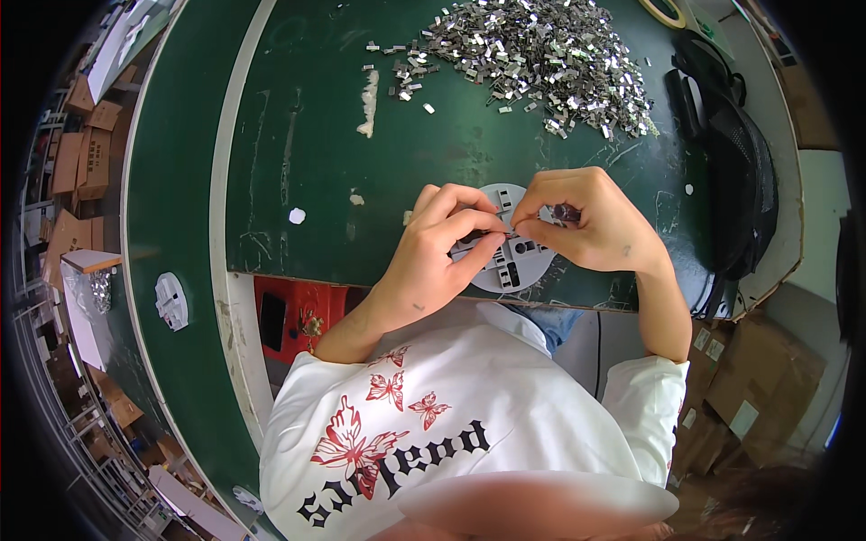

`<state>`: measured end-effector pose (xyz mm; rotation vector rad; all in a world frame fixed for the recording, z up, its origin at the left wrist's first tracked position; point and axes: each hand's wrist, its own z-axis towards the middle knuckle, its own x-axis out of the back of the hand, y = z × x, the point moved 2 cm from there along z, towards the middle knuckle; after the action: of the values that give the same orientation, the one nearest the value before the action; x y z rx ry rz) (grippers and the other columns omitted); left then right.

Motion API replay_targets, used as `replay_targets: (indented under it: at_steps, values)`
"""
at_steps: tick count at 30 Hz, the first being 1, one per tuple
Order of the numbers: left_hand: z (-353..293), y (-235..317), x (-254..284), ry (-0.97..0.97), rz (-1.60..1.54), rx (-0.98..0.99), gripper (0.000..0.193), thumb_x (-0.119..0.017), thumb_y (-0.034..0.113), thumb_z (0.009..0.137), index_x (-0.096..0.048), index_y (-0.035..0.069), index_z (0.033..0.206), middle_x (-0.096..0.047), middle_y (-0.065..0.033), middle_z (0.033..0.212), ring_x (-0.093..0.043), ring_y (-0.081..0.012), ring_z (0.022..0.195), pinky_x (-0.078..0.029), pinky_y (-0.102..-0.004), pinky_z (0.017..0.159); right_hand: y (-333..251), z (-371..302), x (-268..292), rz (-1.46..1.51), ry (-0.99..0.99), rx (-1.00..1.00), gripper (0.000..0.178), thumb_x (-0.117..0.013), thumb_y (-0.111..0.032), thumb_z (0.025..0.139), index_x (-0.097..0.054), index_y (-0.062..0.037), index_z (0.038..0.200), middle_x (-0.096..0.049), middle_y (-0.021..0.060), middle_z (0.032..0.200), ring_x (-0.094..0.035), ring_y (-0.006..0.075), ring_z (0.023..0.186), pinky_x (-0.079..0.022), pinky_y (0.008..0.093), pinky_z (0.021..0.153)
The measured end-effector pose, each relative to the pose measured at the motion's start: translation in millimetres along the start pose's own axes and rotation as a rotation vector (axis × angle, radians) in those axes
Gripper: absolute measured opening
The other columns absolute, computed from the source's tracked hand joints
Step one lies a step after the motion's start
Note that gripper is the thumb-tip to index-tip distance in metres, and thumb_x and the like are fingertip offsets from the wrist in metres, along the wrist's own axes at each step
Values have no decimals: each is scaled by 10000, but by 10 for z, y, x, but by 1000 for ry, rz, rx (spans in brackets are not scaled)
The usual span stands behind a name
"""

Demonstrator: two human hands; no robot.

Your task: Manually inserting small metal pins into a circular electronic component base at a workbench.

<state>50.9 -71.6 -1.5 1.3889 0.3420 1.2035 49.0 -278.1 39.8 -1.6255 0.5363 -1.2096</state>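
Observation:
A round light-grey disc (pixel 532 269) with black and metallic fittings lies on the green table near its front edge. Over its left side my left hand (pixel 437 248) is closed, thumb and index fingertips pinched together at the disc's middle. From the right, my right hand (pixel 591 221) is closed too, its fingertips meeting there close to the left ones. A dark, shiny, rounded object (pixel 566 213) shows in the curl of my right hand; its kind is unclear. Whatever the left fingertips pinch is too small and covered to make out.
A large heap of small metal pieces (pixel 550 59) spreads across the table's far side. At right lies a black mesh bag (pixel 744 171), near a yellow tape roll (pixel 663 13). A similar white part (pixel 171 302) sits on the left table. A phone (pixel 272 321) rests on something red below.

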Motion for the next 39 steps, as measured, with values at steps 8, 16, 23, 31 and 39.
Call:
replay_targets:
  at_steps: [8,16,23,31,39]
  values:
    - [-5,10,-3,9,5,-4,165,-757,-23,790,-718,19,945,-633,-56,1076,-555,-220,953,-487,-318,782,-29,12,-31,-80,16,22,112,-698,26,772,-721,-11,875,-674,73,804,-601,197,674,-445,307,560]
    - [-65,-25,35,83,-8,-45,163,-735,-49,806,-683,0,952,-659,-78,1061,-599,-233,953,-499,-322,803,-57,-23,-157,-225,122,130,141,-677,64,730,-651,-9,847,-632,84,791,-620,240,650,-468,338,543]
    - [-129,-47,52,145,3,-56,154,-727,-61,812,-671,-9,946,-664,-86,1058,-625,-242,941,-510,-321,789,-131,-3,-266,-402,68,140,223,-671,72,668,-613,-24,861,-585,93,807,-611,285,622,-484,370,532]
    - [-153,-80,53,157,9,-80,162,-730,-66,807,-665,-12,946,-666,-96,1050,-624,-249,926,-512,-325,775,-160,-19,-363,-628,2,213,237,-676,57,655,-590,-19,862,-558,91,842,-559,270,559,-468,368,492]
    - [-150,-110,53,153,-31,-65,178,-733,-74,794,-664,-12,946,-666,-98,1050,-619,-251,910,-511,-334,761,-158,23,-369,-689,-28,253,224,-671,-6,681,-548,-1,868,-515,92,829,-571,238,557,-483,347,472]
